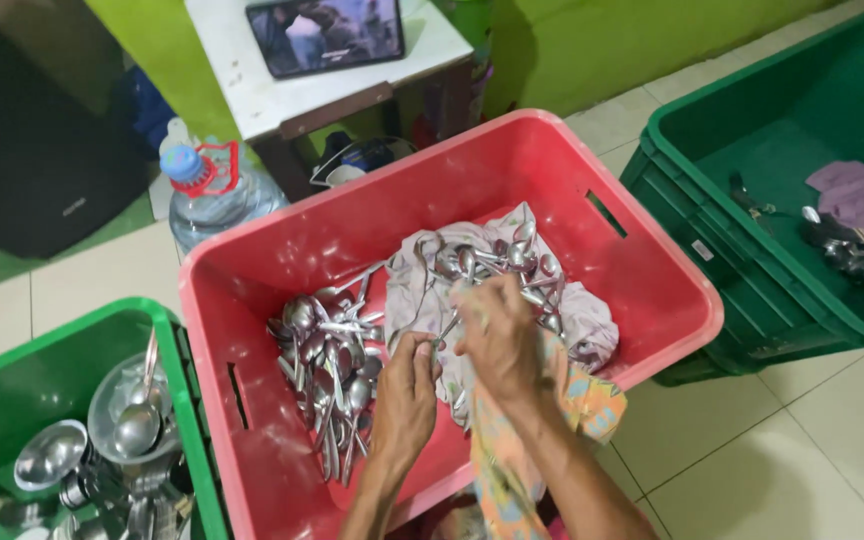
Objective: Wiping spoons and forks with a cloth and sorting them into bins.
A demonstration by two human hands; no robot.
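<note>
Head view: two hands, left (405, 385) and right (497, 335), fingers clenched on one cloth (572, 320) over one red crate (652, 290)

My left hand (407, 385) and right hand (497, 335) meet over the red crate (652, 300), both gripping a spoon (449, 325) wrapped in the pale cloth (582, 320). More spoons lie on that cloth toward the crate's far wall; a loose pile of spoons (332, 370) lies on the crate's floor left of my hands. Left of the crate, a green crate (167, 350) holds steel bowls and a ladle. Right of it, a second green crate (752, 270) holds a purple cloth (862, 192). Behind the crate stands a water bottle (207, 195).
</note>
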